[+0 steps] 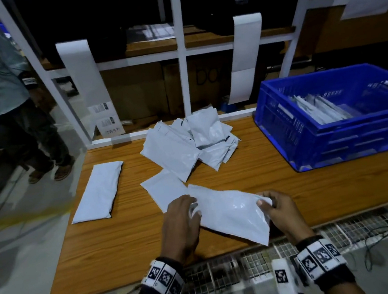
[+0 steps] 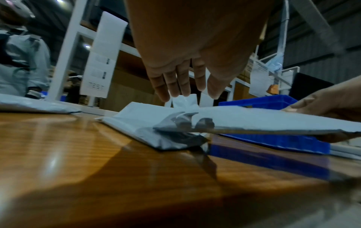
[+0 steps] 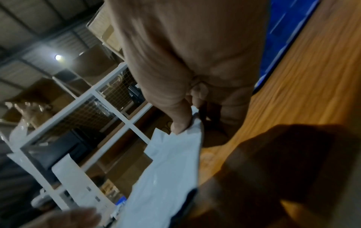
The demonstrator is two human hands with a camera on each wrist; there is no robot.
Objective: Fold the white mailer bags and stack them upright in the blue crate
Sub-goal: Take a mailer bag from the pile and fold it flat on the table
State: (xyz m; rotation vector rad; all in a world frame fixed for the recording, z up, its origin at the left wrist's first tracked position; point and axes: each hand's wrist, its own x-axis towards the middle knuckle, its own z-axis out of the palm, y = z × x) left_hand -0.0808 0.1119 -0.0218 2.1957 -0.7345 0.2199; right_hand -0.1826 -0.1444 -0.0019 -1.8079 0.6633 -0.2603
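At the far left of the brown wooden surface (image 1: 126, 239) lies a long, flat white plastic mailer bag (image 1: 99, 192), apart from the rest. Toward the middle sits a loose heap of white mailer bags (image 1: 187, 142), with one more flat white bag (image 1: 164, 191) just in front of it.

Nearest the person, the left hand (image 1: 181, 223) has its fingers extended onto the left end of the white mailer bag being worked (image 1: 232, 212); they press rather than clasp. The right hand (image 1: 276, 206) pinches the bag's right edge between thumb and fingers, lifting that end slightly off the surface.

The step in hand looks like the fold itself. To do it well, the left fingers should pin their end flat while the right hand carries its edge across, lines the edges up, then presses the crease hard so the slippery plastic does not spring open.

At the right stands the blue plastic crate (image 1: 332, 136), already holding folded bags on edge.
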